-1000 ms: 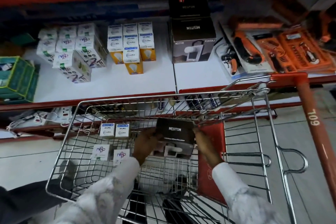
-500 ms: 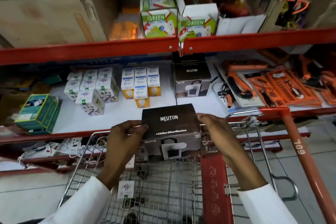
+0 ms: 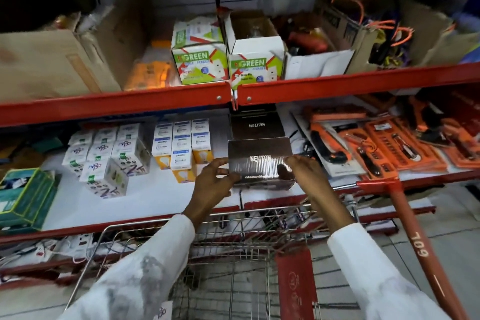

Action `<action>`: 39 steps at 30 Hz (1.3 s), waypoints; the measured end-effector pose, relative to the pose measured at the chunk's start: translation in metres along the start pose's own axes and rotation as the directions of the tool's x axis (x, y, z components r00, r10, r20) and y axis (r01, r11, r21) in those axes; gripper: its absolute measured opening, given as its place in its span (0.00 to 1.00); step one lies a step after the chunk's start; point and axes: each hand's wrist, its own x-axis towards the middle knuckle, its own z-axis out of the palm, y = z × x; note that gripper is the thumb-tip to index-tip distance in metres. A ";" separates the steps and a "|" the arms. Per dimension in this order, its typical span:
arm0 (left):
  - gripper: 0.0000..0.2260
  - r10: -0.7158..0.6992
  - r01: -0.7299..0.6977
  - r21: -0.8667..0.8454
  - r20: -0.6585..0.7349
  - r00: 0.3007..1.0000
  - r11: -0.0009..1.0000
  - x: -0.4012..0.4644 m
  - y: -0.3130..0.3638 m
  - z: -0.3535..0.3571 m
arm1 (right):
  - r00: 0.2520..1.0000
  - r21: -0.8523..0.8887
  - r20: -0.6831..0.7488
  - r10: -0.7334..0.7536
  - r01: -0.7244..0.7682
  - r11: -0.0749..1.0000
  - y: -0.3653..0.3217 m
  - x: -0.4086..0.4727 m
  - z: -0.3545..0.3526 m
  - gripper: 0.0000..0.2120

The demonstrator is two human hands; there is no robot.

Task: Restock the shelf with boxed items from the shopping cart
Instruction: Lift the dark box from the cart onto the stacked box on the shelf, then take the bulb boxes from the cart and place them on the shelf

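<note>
Gripping a dark NEUTON box (image 3: 259, 161) from both sides, the left hand (image 3: 214, 179) and the right hand (image 3: 305, 170) are holding it over the front of the white middle shelf (image 3: 145, 197); the fingers of each hand are curling around a side edge of the box. Whether its base is touching the shelf cannot be told. The box is sitting just in front of another dark NEUTON box (image 3: 257, 126) that is standing farther back on the same shelf. To the left of the held box, white-and-yellow bulb boxes (image 3: 181, 145) are standing in rows, and farther left a cluster of white bulb boxes (image 3: 104, 156) is lying partly tumbled. A green box (image 3: 24, 197) is resting at the far left edge. To the right, orange tool kits (image 3: 376, 148) are lying flat. On the upper shelf, two white-and-green GREEN boxes (image 3: 200, 65) are standing side by side beside a brown carton (image 3: 59, 60). Below the arms, the wire shopping cart (image 3: 233, 254) is standing against the shelving, its orange handle (image 3: 415, 236) running down the right side. Both sleeves are white.
</note>
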 end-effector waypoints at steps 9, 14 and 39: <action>0.26 -0.093 0.093 0.007 0.035 0.995 0.996 0.042 -0.014 0.027 | 0.999 -0.116 0.037 0.034 -0.030 0.993 0.018 0.038 0.004 0.17; 0.32 0.003 -0.012 0.214 0.042 0.999 0.977 0.022 -0.019 0.006 | 0.982 -0.400 -0.011 -0.191 0.170 0.901 0.024 0.008 0.018 0.27; 0.34 -0.172 -0.249 0.945 0.287 0.942 0.212 -0.067 -0.265 -0.214 | 0.747 -0.665 0.659 -0.085 0.631 0.400 0.139 -0.131 0.311 0.32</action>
